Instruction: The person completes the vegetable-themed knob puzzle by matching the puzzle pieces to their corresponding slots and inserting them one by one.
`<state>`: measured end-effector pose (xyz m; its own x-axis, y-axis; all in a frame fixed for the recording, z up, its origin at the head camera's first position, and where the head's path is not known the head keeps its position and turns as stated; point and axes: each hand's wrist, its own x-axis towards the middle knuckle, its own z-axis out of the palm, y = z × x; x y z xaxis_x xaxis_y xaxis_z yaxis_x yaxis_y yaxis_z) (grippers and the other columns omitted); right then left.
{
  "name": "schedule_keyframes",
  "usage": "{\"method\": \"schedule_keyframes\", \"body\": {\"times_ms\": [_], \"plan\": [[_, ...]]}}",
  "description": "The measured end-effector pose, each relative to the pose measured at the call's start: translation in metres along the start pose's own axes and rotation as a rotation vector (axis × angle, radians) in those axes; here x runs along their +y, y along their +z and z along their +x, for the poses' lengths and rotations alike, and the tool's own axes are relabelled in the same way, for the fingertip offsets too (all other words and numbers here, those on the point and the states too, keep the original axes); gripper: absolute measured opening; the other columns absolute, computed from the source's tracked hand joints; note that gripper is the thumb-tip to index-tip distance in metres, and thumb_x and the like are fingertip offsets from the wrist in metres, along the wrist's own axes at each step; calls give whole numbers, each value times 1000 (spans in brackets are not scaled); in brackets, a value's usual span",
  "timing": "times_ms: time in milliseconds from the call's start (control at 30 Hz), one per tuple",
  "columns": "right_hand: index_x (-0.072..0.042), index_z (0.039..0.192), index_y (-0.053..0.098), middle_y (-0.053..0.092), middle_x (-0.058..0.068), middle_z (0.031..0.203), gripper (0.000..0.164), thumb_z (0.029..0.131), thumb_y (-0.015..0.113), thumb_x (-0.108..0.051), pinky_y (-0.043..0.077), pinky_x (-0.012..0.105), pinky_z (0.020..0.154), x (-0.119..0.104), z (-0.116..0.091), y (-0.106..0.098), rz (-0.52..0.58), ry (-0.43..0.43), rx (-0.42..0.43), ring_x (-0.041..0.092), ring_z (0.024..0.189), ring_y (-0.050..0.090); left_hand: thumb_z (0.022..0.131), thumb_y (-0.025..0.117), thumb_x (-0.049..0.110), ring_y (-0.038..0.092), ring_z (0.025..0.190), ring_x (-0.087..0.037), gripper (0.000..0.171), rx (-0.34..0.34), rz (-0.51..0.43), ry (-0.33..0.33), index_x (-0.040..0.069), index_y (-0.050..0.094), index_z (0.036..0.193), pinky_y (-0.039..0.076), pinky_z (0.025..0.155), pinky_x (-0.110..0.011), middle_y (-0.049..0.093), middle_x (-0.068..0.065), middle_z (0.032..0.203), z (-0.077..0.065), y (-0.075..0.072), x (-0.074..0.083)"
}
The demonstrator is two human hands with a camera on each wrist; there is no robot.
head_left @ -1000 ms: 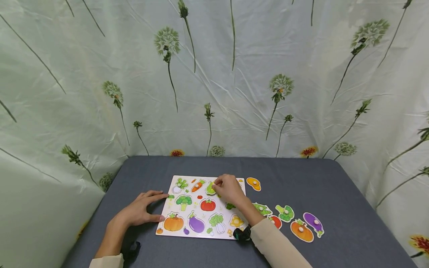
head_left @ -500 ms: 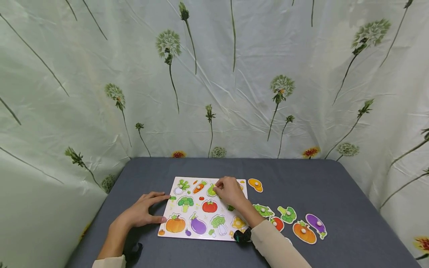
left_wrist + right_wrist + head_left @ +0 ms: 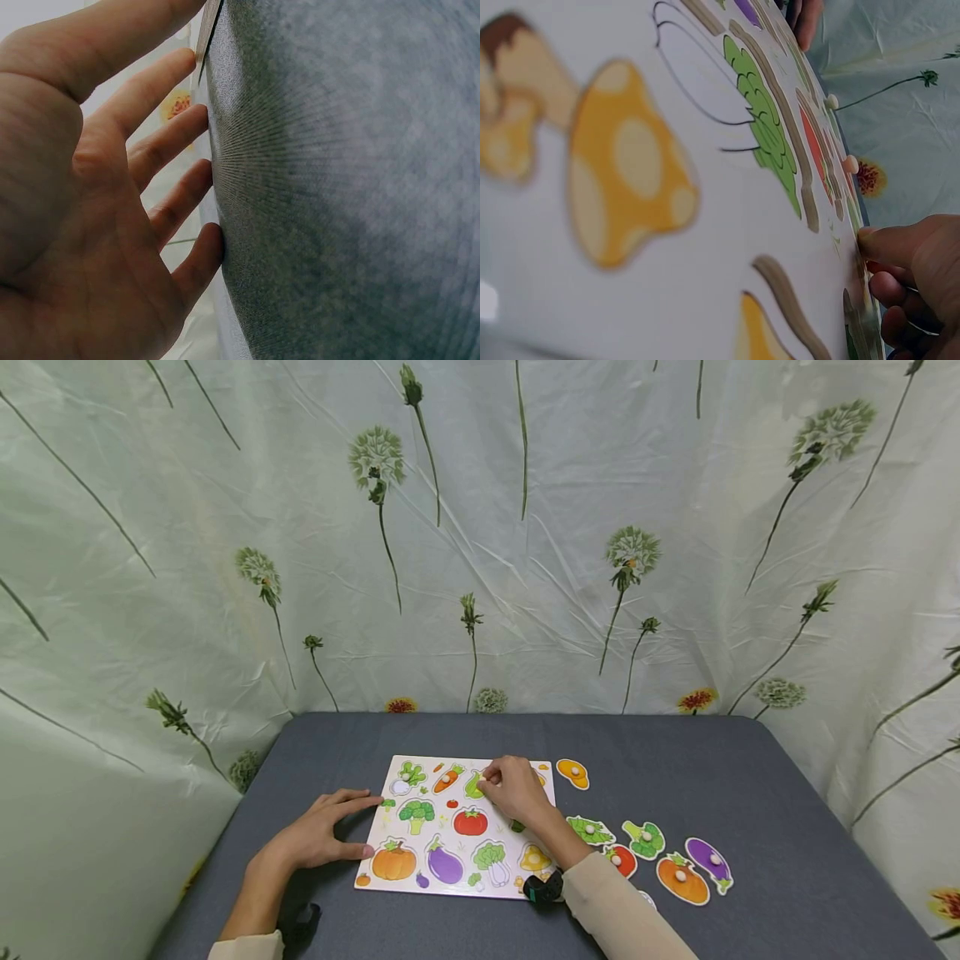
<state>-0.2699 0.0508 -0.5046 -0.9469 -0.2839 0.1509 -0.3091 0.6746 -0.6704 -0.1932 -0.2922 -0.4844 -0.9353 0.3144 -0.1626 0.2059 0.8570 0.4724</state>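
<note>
A white vegetable puzzle board [image 3: 442,762] lies on the dark grey table. My right hand [image 3: 517,789] pinches at a green, pear-shaped puzzle piece [image 3: 472,787] in the board's top row; its knob is hidden behind the fingertips. From the right wrist view, the thumb and curled fingers [image 3: 907,247] of that hand sit low against the far part of the board. My left hand [image 3: 318,831] rests with spread fingers at the board's left edge, index fingertip and thumb touching it. The left wrist view shows that palm [image 3: 97,247] holding nothing.
In the top row sit a knobbed carrot piece [image 3: 447,778] and a radish piece [image 3: 407,778]. Right of the board lie loose knobbed pieces: orange [image 3: 573,773], leafy green [image 3: 590,831], broccoli [image 3: 643,841], tomato [image 3: 621,860], pumpkin [image 3: 682,880] and eggplant [image 3: 708,862]. A flower-print curtain [image 3: 540,610] hangs behind.
The whole scene shifts slightly right and down in the head view. Both hands keep their places on the board, with the right still at the green piece.
</note>
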Motion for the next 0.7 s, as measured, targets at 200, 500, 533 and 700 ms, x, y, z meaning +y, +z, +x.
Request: {"method": "schedule_keyframes", "body": {"times_ms": [200, 500, 533, 700], "plan": [[-6, 99, 78, 64, -3, 78, 15, 90, 80, -18, 45, 25, 65, 0, -3, -1, 7, -26, 4, 8, 70, 53, 77, 85, 56, 40, 139, -44, 84, -3, -4, 0, 27, 56, 149, 37, 104, -72, 48, -13, 155, 0, 0, 0], [-6, 101, 77, 65, -2, 80, 16, 92, 79, -19, 46, 25, 64, 3, -7, -9, 32, -24, 32, 9, 70, 54, 76, 86, 55, 41, 138, -43, 82, -9, -12, -8, 28, 56, 148, 38, 103, -71, 48, -12, 154, 0, -1, 2], [-6, 101, 77, 65, -2, 80, 16, 92, 79, -19, 46, 25, 63, 3, -8, -11, 37, -22, 35, 9, 69, 54, 76, 86, 55, 41, 138, -43, 82, -8, -10, -7, 28, 56, 148, 38, 103, -71, 48, -12, 154, 0, -1, 2], [-6, 102, 77, 65, -1, 81, 15, 93, 77, -17, 43, 24, 60, 7, -12, -19, 34, -10, 49, 11, 66, 51, 76, 87, 55, 41, 138, -43, 82, -10, -7, -12, 27, 57, 147, 39, 103, -71, 48, -13, 153, 0, -2, 3]]}}
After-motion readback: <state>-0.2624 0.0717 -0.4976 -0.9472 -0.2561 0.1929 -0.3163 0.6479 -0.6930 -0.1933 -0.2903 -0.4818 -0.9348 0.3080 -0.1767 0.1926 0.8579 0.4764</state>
